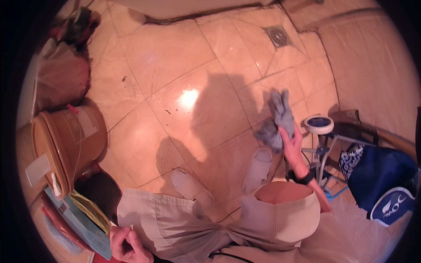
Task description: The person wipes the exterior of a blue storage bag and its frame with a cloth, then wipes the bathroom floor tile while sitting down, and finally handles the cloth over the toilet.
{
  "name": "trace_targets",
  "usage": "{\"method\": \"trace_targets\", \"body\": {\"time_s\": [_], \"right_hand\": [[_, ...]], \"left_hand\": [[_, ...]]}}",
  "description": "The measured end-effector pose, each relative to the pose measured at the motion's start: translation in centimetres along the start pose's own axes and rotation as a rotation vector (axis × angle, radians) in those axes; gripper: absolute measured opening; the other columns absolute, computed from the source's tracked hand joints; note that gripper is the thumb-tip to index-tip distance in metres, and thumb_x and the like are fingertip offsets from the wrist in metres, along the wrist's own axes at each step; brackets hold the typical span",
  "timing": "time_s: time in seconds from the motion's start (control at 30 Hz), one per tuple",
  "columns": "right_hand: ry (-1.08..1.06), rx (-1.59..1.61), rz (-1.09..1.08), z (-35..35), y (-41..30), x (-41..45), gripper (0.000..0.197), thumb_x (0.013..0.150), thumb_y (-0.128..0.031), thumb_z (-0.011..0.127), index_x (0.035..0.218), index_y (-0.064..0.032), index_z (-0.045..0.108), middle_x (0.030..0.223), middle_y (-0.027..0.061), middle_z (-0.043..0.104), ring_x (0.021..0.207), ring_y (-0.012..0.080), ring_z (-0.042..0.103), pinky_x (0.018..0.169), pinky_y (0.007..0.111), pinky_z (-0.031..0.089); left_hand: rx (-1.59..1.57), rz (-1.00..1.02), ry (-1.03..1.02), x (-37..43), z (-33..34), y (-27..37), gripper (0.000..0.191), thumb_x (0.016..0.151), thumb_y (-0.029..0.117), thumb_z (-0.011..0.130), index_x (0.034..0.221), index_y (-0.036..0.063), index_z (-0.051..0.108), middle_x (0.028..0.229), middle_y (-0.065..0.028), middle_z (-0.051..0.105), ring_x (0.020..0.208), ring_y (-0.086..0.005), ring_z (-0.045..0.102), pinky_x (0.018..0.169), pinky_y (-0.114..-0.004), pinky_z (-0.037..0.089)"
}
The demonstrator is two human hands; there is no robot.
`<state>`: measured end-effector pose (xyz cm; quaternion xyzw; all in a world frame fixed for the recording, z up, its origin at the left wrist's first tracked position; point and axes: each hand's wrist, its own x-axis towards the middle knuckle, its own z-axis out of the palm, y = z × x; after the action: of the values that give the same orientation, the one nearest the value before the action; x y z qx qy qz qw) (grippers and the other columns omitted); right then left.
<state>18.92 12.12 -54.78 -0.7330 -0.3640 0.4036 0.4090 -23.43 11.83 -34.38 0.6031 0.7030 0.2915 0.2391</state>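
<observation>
My right hand (291, 144) grips a pair of grey fabric gloves (283, 110) above the tiled floor, in front of my right shoe (259, 167). The limp glove fingers point away from me, and a darker bunched part (269, 135) hangs to the left. Beside my left knee, my left hand (126, 244) is loosely curled, with nothing visible in it. Close by it stand a flat blue packet (82, 227) and a yellow packet (90, 210). Light-coloured trousers (177, 223) cover my bent legs.
A lidded plastic bucket (87, 131) stands at left, with a reddish sack (64, 77) beyond it. At right are a metal frame (324, 154) with a round, white-rimmed part (318, 124) and a dark blue bag (378, 174). A drain grate (279, 36) sits in the floor ahead.
</observation>
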Motion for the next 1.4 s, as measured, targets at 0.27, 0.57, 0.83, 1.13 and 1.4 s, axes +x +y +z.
{"method": "trace_targets", "body": {"time_s": [0.27, 0.57, 0.83, 1.13, 1.4], "right_hand": [[0.500, -0.600, -0.017, -1.9, 13.4, -16.6, 0.041, 0.086, -0.012, 0.060, 0.124, -0.0013, 0.051, 0.120, 0.0200, 0.051, 0.105, 0.0349, 0.052, 0.089, 0.037, 0.043], [0.501, -0.471, -0.089, -2.5, 12.2, -13.6, 0.041, 0.081, -0.010, 0.064, 0.120, 0.0007, 0.055, 0.116, 0.0187, 0.052, 0.105, 0.0343, 0.054, 0.090, 0.036, 0.042], [0.537, -0.450, -0.116, -3.9, 11.4, -13.7, 0.035, 0.086, -0.009, 0.057, 0.119, 0.0007, 0.054, 0.113, 0.0168, 0.051, 0.101, 0.0314, 0.053, 0.086, 0.036, 0.043], [0.693, -0.111, 0.428, -2.6, 17.2, -25.6, 0.034, 0.093, -0.018, 0.054, 0.119, 0.0038, 0.052, 0.115, 0.0240, 0.053, 0.098, 0.0386, 0.055, 0.085, 0.043, 0.045], [0.732, -0.651, 0.788, 0.7, 19.3, -15.0, 0.060, 0.084, -0.031, 0.061, 0.129, 0.0044, 0.043, 0.116, 0.0353, 0.045, 0.104, 0.0473, 0.049, 0.091, 0.049, 0.041]], "left_hand": [[0.009, 0.049, -0.183, 1.5, 0.6, -0.8, 0.007, 0.087, 0.002, 0.054, 0.091, -0.0024, 0.057, 0.081, -0.0062, 0.049, 0.074, -0.0141, 0.043, 0.068, -0.025, 0.033], [-0.051, 0.210, -0.052, 0.5, 1.6, -1.4, 0.008, 0.089, 0.003, 0.053, 0.095, -0.0020, 0.056, 0.082, -0.0036, 0.046, 0.074, -0.0126, 0.038, 0.070, -0.024, 0.031], [-0.066, 0.268, 0.017, -0.3, 2.0, -1.2, 0.008, 0.085, 0.003, 0.063, 0.088, -0.0036, 0.061, 0.078, -0.0108, 0.057, 0.066, -0.0172, 0.049, 0.059, -0.029, 0.041], [-0.071, 0.289, 0.123, -0.7, 2.2, -0.9, 0.009, 0.085, 0.004, 0.064, 0.088, -0.0050, 0.063, 0.078, -0.0102, 0.057, 0.067, -0.0167, 0.050, 0.058, -0.030, 0.041], [-0.024, 0.252, 0.151, -1.0, 2.7, -0.1, 0.010, 0.084, 0.004, 0.066, 0.088, -0.0049, 0.064, 0.077, -0.0105, 0.059, 0.066, -0.0171, 0.051, 0.058, -0.030, 0.041]]}}
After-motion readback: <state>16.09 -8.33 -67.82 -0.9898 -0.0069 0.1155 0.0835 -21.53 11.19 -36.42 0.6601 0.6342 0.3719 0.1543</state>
